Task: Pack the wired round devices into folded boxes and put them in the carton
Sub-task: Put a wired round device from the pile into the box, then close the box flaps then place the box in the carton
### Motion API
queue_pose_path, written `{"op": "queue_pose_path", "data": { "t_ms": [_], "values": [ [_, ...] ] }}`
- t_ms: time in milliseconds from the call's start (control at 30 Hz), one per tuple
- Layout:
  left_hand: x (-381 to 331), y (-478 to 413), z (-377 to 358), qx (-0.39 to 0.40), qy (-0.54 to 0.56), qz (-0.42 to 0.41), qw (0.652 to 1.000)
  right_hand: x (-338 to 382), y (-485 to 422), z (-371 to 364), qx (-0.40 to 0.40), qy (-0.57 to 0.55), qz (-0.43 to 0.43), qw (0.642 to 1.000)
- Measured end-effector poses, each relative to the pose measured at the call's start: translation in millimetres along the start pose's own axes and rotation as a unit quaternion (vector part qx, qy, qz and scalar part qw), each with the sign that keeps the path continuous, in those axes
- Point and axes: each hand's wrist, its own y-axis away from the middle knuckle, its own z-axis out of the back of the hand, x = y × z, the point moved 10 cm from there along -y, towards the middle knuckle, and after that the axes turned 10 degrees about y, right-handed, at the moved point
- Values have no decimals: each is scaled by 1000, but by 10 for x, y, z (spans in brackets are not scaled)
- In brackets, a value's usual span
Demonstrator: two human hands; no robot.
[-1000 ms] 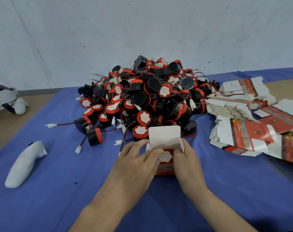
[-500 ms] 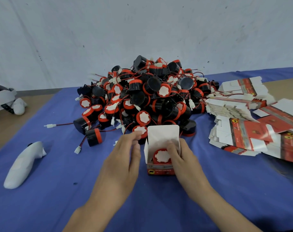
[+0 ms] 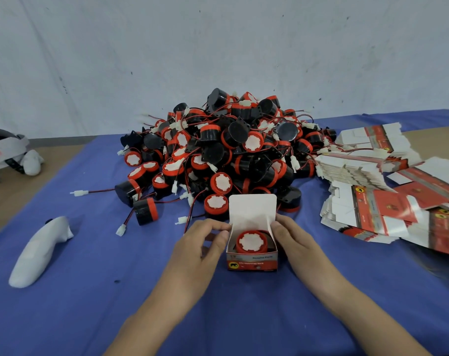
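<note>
— Is the round device (image 3: 250, 241) in?
— Yes, it now sits in the folded box (image 3: 253, 263) on the counter (image 3: 90, 291). Our left hand (image 3: 200, 242) has come back to pinch its left wall, and our right hand (image 3: 292, 237) grips the right.
— Close it next?
— We think so. The lid (image 3: 253, 206) stands open.

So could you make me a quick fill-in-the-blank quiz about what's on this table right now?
1. The cloth under everything is ____.
2. The round device in the small box shows a ____ centre ringed in red.
3. The box's lid flap is ____, not closed.
4. The flat boxes lie to the person's ____.
Missing words: blue; white; open; right.
</note>
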Motion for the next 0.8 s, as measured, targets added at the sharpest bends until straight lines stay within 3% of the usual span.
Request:
{"op": "queue_pose_path", "data": {
  "t_ms": [300, 533, 800],
  "values": [
    [146, -83, -205, 39, 119, 81, 989, 3, -36, -89, 26, 36, 35, 998],
    [170, -122, -258, 101, 98, 82, 987, 100, 13, -70, 55, 68, 73, 993],
    [183, -60, -281, 88, 82, 39, 992, 161, 210, -49, 103, 226, 117, 962]
  ]
}}
